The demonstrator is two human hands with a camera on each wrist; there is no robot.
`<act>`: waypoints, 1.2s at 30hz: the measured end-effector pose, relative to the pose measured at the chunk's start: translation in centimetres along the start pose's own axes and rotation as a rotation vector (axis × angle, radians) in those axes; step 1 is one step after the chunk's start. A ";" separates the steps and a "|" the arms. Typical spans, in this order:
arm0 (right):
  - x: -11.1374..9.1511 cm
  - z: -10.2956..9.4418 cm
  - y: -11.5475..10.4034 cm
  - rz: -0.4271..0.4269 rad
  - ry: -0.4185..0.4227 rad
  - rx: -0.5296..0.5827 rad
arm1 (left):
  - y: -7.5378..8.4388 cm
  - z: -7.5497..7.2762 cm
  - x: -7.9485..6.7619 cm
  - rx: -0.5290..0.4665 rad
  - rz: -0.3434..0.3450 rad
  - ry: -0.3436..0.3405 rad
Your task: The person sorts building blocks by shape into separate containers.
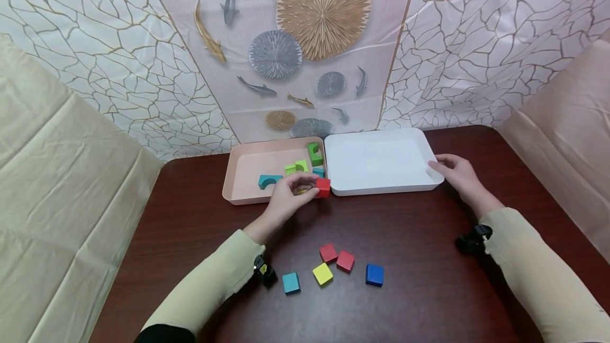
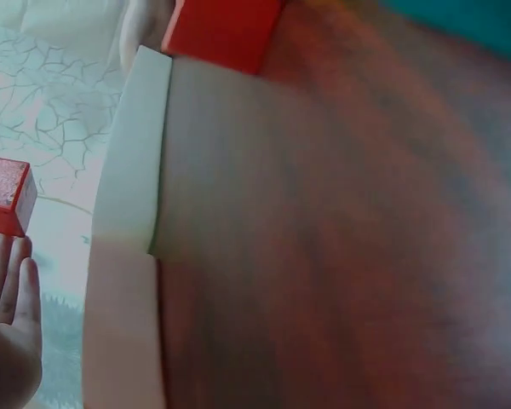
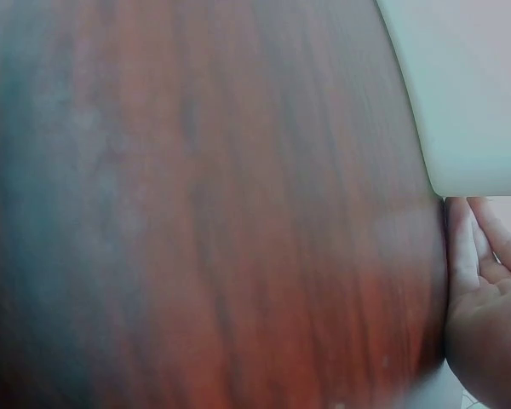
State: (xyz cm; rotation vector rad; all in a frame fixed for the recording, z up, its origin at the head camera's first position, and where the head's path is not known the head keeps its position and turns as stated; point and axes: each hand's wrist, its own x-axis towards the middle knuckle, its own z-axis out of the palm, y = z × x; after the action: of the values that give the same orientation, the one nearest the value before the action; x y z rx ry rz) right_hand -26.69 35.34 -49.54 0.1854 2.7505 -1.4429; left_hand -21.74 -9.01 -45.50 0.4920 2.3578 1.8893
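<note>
left hand pinching a red block right by the pink tray | right hand has the white tray by its right edge | green blocks and a teal arch chilling in the pink one | loose on the dark table: two red blocks, a yellow block, a teal cube, a blue block
</note>
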 end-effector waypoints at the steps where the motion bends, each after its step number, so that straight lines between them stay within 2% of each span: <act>1: 0.0 0.0 0.0 0.000 0.001 0.000 | 0.1 0.1 0.3 -0.004 0.007 -0.002; 8: 0.1 0.0 0.0 0.009 0.008 -0.006 | 1.4 0.4 2.8 0.002 0.024 -0.006; 13: 0.1 0.0 0.0 0.007 0.008 -0.001 | 1.7 0.8 4.4 -0.005 0.015 0.002; 19: 0.2 0.1 0.0 0.002 0.007 -0.007 | 1.5 1.4 6.0 0.022 -0.036 0.003; 27: 0.2 0.2 0.0 0.001 0.019 -0.005 | 0.8 2.2 7.4 0.051 -0.104 -0.057; 36: 0.1 0.2 0.0 0.008 0.015 -0.012 | 0.1 3.4 7.9 0.133 -0.108 -0.117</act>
State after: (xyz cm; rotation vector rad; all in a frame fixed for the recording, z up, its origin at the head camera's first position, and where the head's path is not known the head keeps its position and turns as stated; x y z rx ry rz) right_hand -26.77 35.17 -49.62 0.2073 2.7666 -1.4286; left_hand -28.26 -3.49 -45.09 0.4615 2.3915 1.6210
